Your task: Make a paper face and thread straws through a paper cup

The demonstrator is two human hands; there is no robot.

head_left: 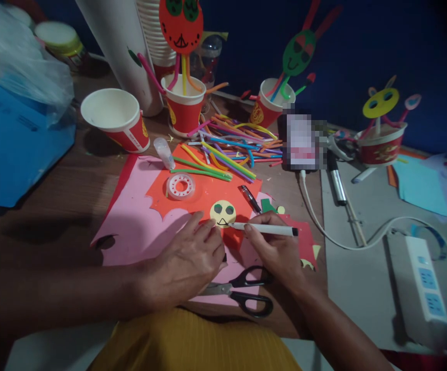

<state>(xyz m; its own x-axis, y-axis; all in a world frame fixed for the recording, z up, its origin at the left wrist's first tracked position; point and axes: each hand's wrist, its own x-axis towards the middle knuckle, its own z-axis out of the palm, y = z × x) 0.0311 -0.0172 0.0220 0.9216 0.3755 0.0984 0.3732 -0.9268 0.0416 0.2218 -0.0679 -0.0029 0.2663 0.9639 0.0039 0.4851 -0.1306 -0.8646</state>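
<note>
My right hand (275, 250) grips a white marker (270, 229) with a black end. Its tip meets the right side of a small pale-yellow paper disc (223, 209), which bears green and grey eyes and a drawn black mouth. My left hand (192, 252) lies flat on the paper, fingers stretched out, its fingertips at the disc's lower left edge. Beneath the disc is orange paper (204, 193) on pink paper (131, 206). Black-handled scissors (233, 289) lie just below my hands, blades partly hidden by the left one. A black pen (251, 199) rests above the marker.
Tape (181, 186), a glue bottle (164, 153) and many coloured pipe cleaners (239, 139) lie beyond the disc. Behind stand paper cups, one bare (115, 121), others with paper-faced figures (185, 111). A phone (303, 144) with a white cable and a power strip (426, 278) are at right.
</note>
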